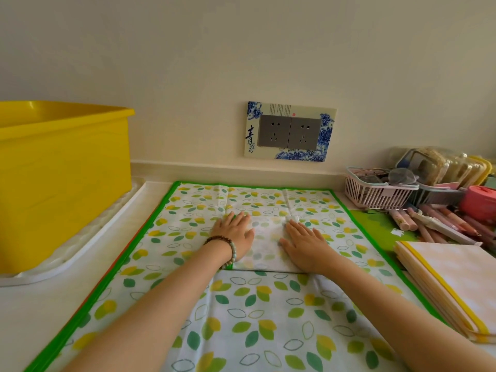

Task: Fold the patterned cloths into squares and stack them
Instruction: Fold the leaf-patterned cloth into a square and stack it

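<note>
Left hand (pixel 233 237) and right hand (pixel 306 247), flat and grasping nothing, press the folded square (pixel 264 249) smooth; next, I judge, it needs lifting onto the stack (pixel 451 280) nearby

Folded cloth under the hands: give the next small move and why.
Probably lift the folded cloth and move it to the stack at right: left hand and right hand press it flat, it already looks square, and the spread leaf cloth beneath lies unfolded.
</note>
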A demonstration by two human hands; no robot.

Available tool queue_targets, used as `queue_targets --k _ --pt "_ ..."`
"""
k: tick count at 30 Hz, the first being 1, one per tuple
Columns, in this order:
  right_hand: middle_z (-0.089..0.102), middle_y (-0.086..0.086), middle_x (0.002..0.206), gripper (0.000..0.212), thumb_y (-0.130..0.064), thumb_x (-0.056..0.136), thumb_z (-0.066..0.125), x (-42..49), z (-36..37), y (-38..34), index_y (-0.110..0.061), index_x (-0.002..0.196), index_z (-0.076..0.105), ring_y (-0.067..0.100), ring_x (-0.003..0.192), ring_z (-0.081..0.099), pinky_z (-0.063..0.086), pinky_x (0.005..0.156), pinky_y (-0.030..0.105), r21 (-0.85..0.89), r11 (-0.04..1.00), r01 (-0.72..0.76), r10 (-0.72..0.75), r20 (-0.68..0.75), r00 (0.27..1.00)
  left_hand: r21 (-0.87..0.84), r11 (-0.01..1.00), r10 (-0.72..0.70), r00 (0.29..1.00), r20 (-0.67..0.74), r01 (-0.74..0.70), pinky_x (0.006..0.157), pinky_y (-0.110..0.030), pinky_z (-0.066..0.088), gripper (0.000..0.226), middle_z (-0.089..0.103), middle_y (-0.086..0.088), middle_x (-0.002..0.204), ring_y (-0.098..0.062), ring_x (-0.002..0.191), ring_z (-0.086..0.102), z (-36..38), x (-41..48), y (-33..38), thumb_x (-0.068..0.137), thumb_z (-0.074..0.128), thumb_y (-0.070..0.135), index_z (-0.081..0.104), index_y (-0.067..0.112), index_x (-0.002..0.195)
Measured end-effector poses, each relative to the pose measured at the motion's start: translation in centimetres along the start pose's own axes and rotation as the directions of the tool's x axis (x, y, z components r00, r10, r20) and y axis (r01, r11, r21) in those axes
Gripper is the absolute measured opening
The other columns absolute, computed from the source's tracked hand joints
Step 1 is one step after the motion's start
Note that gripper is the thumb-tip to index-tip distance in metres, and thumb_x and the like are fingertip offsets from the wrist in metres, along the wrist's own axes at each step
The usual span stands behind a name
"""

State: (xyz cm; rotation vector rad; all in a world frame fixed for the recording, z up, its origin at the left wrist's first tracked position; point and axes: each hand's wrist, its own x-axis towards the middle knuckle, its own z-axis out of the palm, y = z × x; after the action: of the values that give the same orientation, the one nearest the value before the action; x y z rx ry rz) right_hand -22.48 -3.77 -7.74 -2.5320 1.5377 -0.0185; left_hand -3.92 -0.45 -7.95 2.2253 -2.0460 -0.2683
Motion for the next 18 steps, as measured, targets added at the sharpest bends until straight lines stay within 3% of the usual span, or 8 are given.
queue_targets --k 8,12,18 --pt "0.012 0.000 0.158 0.049 -0.029 0.103 0.017 3.8 -0.3 -3.9 -0.017 0.150 0.016 0.015 0.146 0.008 0.003 0.118 0.036 0.037 0.993 0.112 -0.109 -0.079 0.991 0.022 1.000 -0.002 1.000 -0.017 0.002 0.118 -0.040 0.001 0.054 -0.003 0.005 0.159 -0.017 0.146 -0.005 0.1 0.2 0.0 0.101 0.013 0.040 0.003 0.022 0.151" --pt "0.010 -0.003 0.159 0.051 -0.035 0.102 0.015 4.5 0.4 -3.7 -0.021 0.151 0.013 0.013 0.146 0.006 0.001 0.118 0.033 0.041 0.991 0.130 -0.126 -0.084 0.988 0.018 1.000 -0.005 1.000 -0.011 0.006 0.118 -0.040 0.001 0.055 -0.004 0.005 0.159 -0.017 0.146 -0.006 0.2 0.4 -0.1 0.100 0.013 0.040 0.002 0.022 0.151" --pt "0.002 -0.003 0.159 0.065 -0.055 0.097 0.018 3.7 -0.3 0.3 -0.020 0.151 0.006 0.013 0.146 0.000 0.000 0.119 0.034 0.031 0.999 0.033 -0.031 -0.037 0.999 0.010 1.000 -0.017 1.000 0.004 0.017 0.119 -0.039 -0.001 0.056 -0.008 0.004 0.158 -0.016 0.145 -0.009 0.2 0.4 -0.1 0.100 0.013 0.039 -0.003 0.022 0.151"
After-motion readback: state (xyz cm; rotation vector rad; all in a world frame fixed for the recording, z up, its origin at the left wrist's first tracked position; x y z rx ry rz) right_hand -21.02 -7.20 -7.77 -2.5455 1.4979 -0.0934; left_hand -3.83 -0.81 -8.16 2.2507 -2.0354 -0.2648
